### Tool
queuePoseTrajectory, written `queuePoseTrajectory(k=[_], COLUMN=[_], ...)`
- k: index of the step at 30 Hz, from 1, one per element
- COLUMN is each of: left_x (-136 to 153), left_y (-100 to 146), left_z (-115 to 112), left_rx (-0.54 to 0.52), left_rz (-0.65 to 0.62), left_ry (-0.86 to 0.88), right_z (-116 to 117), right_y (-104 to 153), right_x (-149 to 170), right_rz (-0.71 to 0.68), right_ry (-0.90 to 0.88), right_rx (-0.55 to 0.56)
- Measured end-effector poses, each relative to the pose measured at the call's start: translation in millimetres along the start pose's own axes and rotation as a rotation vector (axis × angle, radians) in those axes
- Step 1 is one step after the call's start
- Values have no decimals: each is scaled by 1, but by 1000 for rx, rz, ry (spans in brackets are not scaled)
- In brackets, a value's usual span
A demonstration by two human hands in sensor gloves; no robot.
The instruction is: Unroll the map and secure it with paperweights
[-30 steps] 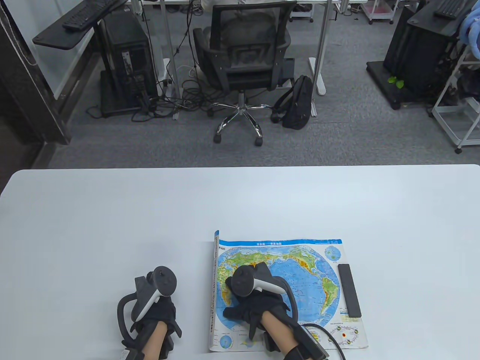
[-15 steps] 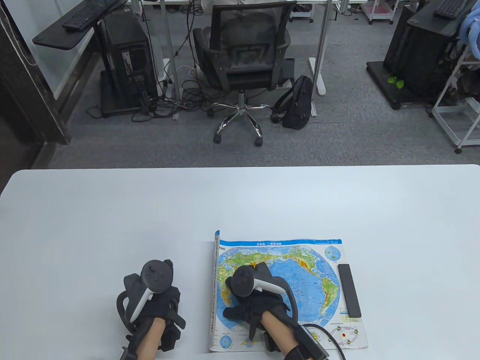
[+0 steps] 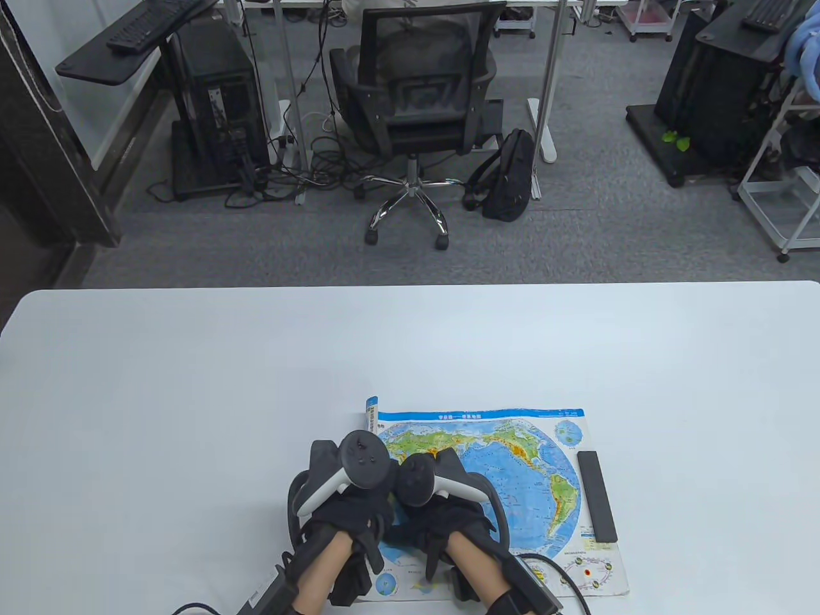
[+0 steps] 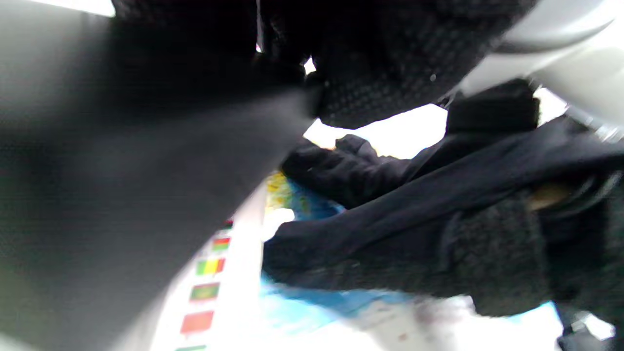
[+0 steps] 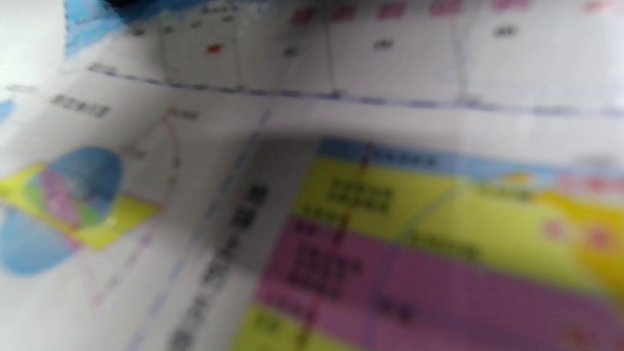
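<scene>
The world map (image 3: 512, 461) lies partly unrolled at the table's near edge, its left end still curled (image 3: 371, 410). A black bar paperweight (image 3: 596, 495) lies on the map's right margin. My right hand (image 3: 410, 522) presses flat on the map's left half; its fingers (image 4: 351, 170) also show in the left wrist view. My left hand (image 3: 349, 512) is right beside it at the map's left edge. In the left wrist view a blurred dark grey bar (image 4: 146, 195), like a second paperweight, runs from my left fingers over the map's flag margin (image 4: 209, 273). The right wrist view shows only blurred map print (image 5: 390, 219).
The white table (image 3: 192, 384) stretches wide to the left and behind the map. An office chair (image 3: 416, 96) and a backpack (image 3: 509, 173) stand on the floor beyond the far edge.
My left hand has moved right from the bare table to the map's left edge, beside my right hand. The right hand and the paperweight on the right have not moved.
</scene>
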State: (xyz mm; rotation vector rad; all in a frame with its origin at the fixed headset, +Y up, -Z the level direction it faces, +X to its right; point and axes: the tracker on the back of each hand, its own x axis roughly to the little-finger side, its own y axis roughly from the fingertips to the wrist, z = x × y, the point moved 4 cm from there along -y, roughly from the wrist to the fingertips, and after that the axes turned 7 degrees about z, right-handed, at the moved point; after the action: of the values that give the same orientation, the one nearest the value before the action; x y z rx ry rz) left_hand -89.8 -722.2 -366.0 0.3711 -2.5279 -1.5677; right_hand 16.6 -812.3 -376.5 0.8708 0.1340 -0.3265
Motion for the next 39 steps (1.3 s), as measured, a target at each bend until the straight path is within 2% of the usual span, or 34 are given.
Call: queuePoseTrajectory(k=[4, 7, 18, 24, 29, 36, 39], left_x=[2, 11, 59, 56, 49, 53, 57], left_y=[-3, -5, -29, -37, -43, -41, -37], left_z=[-5, -5, -23, -22, -25, -26, -20], left_rx=[61, 44, -15, -73, -131, -90, -68], left_rz=[81, 132, 267, 313, 341, 336, 318], left_ry=[-187, -234, -125, -133, -206, -196, -119], right_z=[0, 0, 0, 0, 0, 0, -7], right_y=[0, 0, 0, 0, 1, 2, 8], right_x=[0, 0, 0, 1, 1, 0, 2], right_rz=[-1, -1, -3, -3, -3, -13, -39], right_ry=[-2, -2, -6, -5, -5, -5, -15], right_rx=[2, 1, 3, 5, 5, 20, 61])
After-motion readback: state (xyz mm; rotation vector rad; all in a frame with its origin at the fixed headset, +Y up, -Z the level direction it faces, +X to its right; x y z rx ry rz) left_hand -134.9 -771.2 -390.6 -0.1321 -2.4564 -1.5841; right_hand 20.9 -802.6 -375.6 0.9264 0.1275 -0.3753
